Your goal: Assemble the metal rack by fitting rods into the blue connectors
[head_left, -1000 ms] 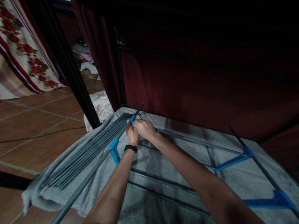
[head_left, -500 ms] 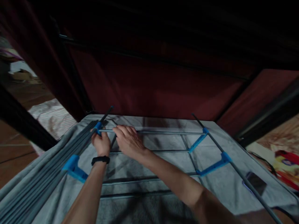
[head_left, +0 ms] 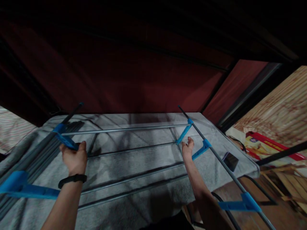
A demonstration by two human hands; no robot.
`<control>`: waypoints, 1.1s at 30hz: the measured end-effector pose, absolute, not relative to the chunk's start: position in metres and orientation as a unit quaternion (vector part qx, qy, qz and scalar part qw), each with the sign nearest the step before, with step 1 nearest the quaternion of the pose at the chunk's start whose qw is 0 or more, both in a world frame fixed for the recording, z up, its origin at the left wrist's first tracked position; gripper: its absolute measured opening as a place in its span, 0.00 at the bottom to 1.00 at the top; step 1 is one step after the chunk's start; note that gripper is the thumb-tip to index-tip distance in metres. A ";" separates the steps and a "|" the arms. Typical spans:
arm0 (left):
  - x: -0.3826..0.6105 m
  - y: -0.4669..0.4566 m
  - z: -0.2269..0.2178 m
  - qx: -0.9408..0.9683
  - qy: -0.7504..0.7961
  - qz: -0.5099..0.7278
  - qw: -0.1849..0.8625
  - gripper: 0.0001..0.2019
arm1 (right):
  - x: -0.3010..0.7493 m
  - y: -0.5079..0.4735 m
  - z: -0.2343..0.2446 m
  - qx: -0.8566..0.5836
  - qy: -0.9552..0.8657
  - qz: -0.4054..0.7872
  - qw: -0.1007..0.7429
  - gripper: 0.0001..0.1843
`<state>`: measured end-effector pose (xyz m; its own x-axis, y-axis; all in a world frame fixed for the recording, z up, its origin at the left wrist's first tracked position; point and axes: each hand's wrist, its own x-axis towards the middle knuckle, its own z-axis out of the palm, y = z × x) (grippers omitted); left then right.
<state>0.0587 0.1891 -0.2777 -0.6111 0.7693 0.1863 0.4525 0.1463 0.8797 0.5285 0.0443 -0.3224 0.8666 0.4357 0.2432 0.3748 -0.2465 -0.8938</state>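
A drying-rack frame of grey rods and blue plastic brackets lies over a grey blanket (head_left: 153, 127). My left hand (head_left: 73, 158), with a black wristband, is closed round a blue bracket (head_left: 64, 138) on the left side rail. My right hand (head_left: 187, 148) sits between two blue brackets (head_left: 184, 133) on the right side rail (head_left: 223, 166). Its fingers curl at the right end of the second grey crossbar (head_left: 134, 149). The first crossbar (head_left: 124, 129) spans both rails farther back.
A bundle of loose grey rods (head_left: 35, 158) lies at the left on the blanket. A small dark flat object (head_left: 230, 160) rests near the blanket's right edge. A dark red fabric wall (head_left: 120, 80) stands behind. A red and yellow package (head_left: 263, 143) lies at the right.
The view has swung right. My right hand left the far left corner and moved across to the right side rail. My left hand stayed at the left rail's bracket.
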 end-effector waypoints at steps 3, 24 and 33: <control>0.052 0.188 -0.297 0.410 0.755 0.477 0.183 0.14 | 0.554 0.062 -0.332 -0.801 -0.259 0.051 0.537 0.30; 0.052 0.179 -0.325 0.435 0.855 0.243 0.145 0.11 | 0.570 0.097 -0.357 -0.847 -0.370 0.111 0.364 0.14; 0.052 0.182 -0.305 0.482 0.845 0.194 0.122 0.09 | 0.573 0.106 -0.346 -0.874 -0.367 0.102 0.302 0.12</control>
